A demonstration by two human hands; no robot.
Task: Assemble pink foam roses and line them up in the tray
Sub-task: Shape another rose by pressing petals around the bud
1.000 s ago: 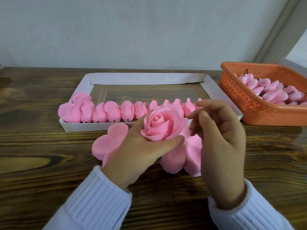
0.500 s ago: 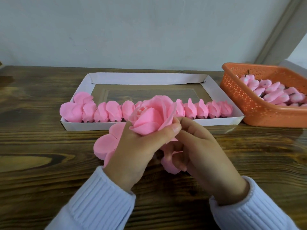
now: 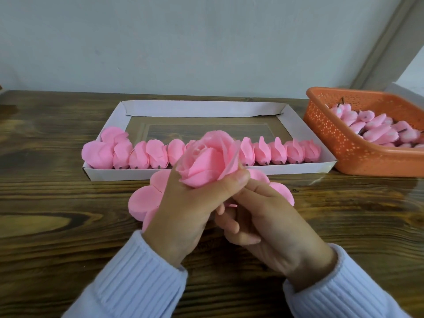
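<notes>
1. Pink foam petals, folded into a full rose [image 3: 206, 161], sit in our left hand [image 3: 183, 210]. Thumb and fingers curl round the rose's base and hold it raised above the desk, so that it covers the middle of the tray's row in our view.
2. Our right hand [image 3: 263, 221] lies just beside and below the rose with its fingers curled. The index tip reaches under the left thumb, and we cannot tell whether it pinches anything there.
3. Beneath both hands, a flat pink foam petal sheet [image 3: 144, 200] lies on the dark wooden desk [image 3: 57, 203].
4. Behind the hands stands the shallow white cardboard tray [image 3: 128, 174]. A row of finished pink foam roses [image 3: 261, 152] is lined up along its near wall, end to end.
5. On the right, just beside the tray's corner, an orange perforated plastic basket [image 3: 344, 145] holds a heap of pink foam buds [image 3: 378, 131] with dark stems.
</notes>
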